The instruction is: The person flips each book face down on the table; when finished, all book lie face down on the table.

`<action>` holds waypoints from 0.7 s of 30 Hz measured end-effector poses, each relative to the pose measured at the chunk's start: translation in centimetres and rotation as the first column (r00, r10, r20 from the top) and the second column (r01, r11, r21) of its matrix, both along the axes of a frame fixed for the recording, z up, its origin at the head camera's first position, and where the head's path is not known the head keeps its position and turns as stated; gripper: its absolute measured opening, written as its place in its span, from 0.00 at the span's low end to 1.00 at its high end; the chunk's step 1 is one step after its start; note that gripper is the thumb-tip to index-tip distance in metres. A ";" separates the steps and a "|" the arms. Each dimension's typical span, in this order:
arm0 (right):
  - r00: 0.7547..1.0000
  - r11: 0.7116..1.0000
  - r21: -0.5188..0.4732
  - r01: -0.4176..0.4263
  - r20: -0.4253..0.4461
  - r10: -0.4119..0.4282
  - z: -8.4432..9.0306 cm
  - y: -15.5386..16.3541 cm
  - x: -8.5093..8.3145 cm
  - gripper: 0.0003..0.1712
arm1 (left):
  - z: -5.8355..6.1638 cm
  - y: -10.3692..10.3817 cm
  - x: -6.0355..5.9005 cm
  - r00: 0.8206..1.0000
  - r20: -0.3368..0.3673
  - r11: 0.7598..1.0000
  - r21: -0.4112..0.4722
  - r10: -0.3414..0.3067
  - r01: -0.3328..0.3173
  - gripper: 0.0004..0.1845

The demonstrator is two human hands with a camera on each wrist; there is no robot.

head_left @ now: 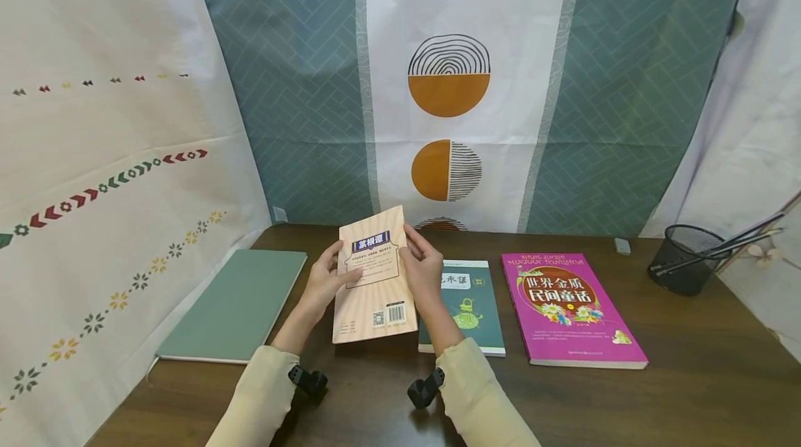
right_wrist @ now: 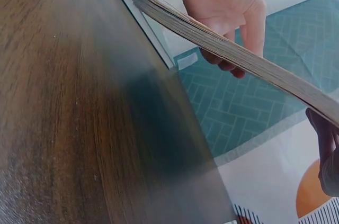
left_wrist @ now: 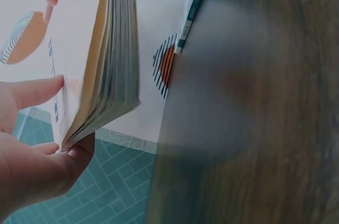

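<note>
A peach striped paperback (head_left: 374, 273) is held tilted above the wooden table (head_left: 688, 377), back cover with barcode facing me. My left hand (head_left: 333, 274) grips its left edge, thumb on the cover and fingers behind. My right hand (head_left: 418, 263) grips the right edge the same way. In the left wrist view the paperback (left_wrist: 100, 60) shows its page block, with my left thumb (left_wrist: 32, 94) on the cover and fingers under it. The right wrist view shows the paperback's page edge (right_wrist: 238, 60) off the table, pinched by my left hand (right_wrist: 228, 7).
A teal book (head_left: 472, 308) lies flat just right of my hands, a magenta book (head_left: 572, 308) beyond it. A green notebook (head_left: 234, 304) lies at the left. A black mesh pen holder (head_left: 685, 259) stands back right, near a small eraser (head_left: 622, 246). Patterned cloth hangs behind.
</note>
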State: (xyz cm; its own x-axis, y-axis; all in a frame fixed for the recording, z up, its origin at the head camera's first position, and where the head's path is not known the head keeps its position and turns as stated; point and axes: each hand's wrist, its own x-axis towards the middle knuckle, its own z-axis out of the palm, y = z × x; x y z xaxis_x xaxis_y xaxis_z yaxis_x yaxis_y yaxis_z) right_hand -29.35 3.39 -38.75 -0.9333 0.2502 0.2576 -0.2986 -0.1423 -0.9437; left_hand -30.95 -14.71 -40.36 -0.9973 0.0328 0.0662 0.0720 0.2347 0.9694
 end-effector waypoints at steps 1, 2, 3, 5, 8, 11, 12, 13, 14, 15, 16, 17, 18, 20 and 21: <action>1.000 1.000 0.000 -0.002 0.003 0.002 -0.1 0.0 0.0 0.27 | 0.0 0.0 0.0 1.000 -0.001 1.000 0.002 0.001 -0.001 0.43; 1.000 1.000 0.001 -0.002 0.002 0.002 -0.1 0.0 -0.1 0.27 | 0.0 -0.1 0.0 1.000 -0.004 1.000 0.007 0.000 0.000 0.43; 1.000 1.000 0.004 -0.002 0.002 0.002 -0.2 0.0 -0.1 0.27 | 0.0 -0.1 0.0 1.000 -0.008 1.000 0.013 -0.002 0.002 0.43; 1.000 1.000 0.012 -0.001 0.002 0.001 -0.2 0.0 -0.1 0.28 | 0.1 -0.1 0.1 1.000 -0.018 1.000 0.026 -0.009 0.010 0.44; 1.000 1.000 0.031 0.003 0.011 -0.003 -0.2 0.0 -0.1 0.28 | 0.1 -0.3 0.0 1.000 -0.030 0.999 0.053 -0.007 0.009 0.44; 0.999 0.999 0.045 0.004 0.031 -0.005 -0.3 0.1 -0.1 0.29 | 0.2 -0.5 -0.1 0.999 -0.032 0.997 0.075 0.002 0.000 0.44; 0.999 0.999 0.049 0.003 0.037 -0.005 -0.3 0.1 -0.1 0.30 | 0.2 -0.6 -0.1 1.000 -0.031 0.997 0.081 0.004 -0.002 0.44; 0.999 0.998 0.056 0.001 0.043 -0.004 -0.4 0.1 -0.2 0.30 | 0.2 -0.6 -0.2 1.000 -0.028 0.996 0.087 0.005 -0.003 0.44; 0.999 0.998 0.065 0.000 0.048 -0.003 -0.4 0.2 -0.2 0.30 | 0.2 -0.7 -0.3 1.000 -0.023 0.996 0.091 0.008 -0.006 0.45; 0.999 0.997 0.075 -0.003 0.054 -0.001 -0.5 0.2 -0.3 0.30 | 0.2 -0.7 -0.4 1.000 -0.021 0.996 0.093 0.008 -0.006 0.45; 0.998 0.997 0.083 -0.008 0.061 0.003 -0.7 0.2 -0.4 0.31 | 0.2 -0.8 -0.4 1.000 -0.021 0.996 0.090 0.009 -0.007 0.45; 0.998 0.996 0.090 -0.016 0.069 0.010 -0.8 0.3 -0.5 0.31 | 0.2 -0.9 -0.5 1.000 -0.018 0.996 0.087 0.010 -0.008 0.45; 0.997 0.995 0.098 -0.024 0.077 0.017 -0.9 0.4 -0.5 0.31 | 0.1 -1.0 -0.5 1.000 -0.015 0.996 0.085 0.012 -0.011 0.45; 0.994 0.993 0.112 -0.046 0.103 0.035 -1.3 0.5 -0.7 0.32 | 0.0 -1.2 -0.6 1.000 -0.009 0.997 0.075 0.017 -0.016 0.45; 0.992 0.991 0.117 -0.061 0.118 0.048 -1.5 0.5 -0.7 0.33 | 0.0 -1.3 -0.7 1.000 -0.006 0.997 0.074 0.016 -0.016 0.45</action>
